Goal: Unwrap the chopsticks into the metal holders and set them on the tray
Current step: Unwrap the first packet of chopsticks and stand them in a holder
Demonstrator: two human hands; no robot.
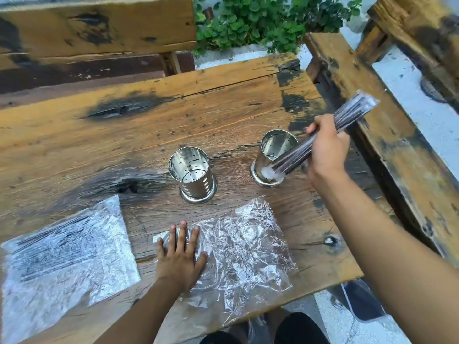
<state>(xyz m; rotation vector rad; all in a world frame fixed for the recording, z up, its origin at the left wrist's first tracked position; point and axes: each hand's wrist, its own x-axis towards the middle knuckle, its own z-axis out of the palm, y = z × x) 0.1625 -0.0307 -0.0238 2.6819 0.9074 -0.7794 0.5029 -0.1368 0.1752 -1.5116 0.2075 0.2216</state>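
Crinkled clear plastic lies at the far left of the wooden table (223,95): a sealed packet (64,249) with dark sticks showing through, flat and untouched. Just right of it the left hand (181,256) rests palm down, fingers spread and released, pinning the near-left corner of an emptied wrapper (243,249); that film looks light and slippery, so the flat press seems meant to keep it from sliding or blowing off. Beyond the hand stand two perforated metal holders, well apart: the left holder (192,175) is empty and upright, the right holder (274,157) upright too. Over the right one the right hand (327,150) is clenched around the middle of a bundle of chopsticks (323,137), tilted, its lower end just in front of the holder's wall and its upper end pointing up and away to the right. Thin film seems to cling to both ends. The sticks look stiff, light and smooth; a mid-length grasp balances them, though loose ones could fan out or slip. No tray is in view.
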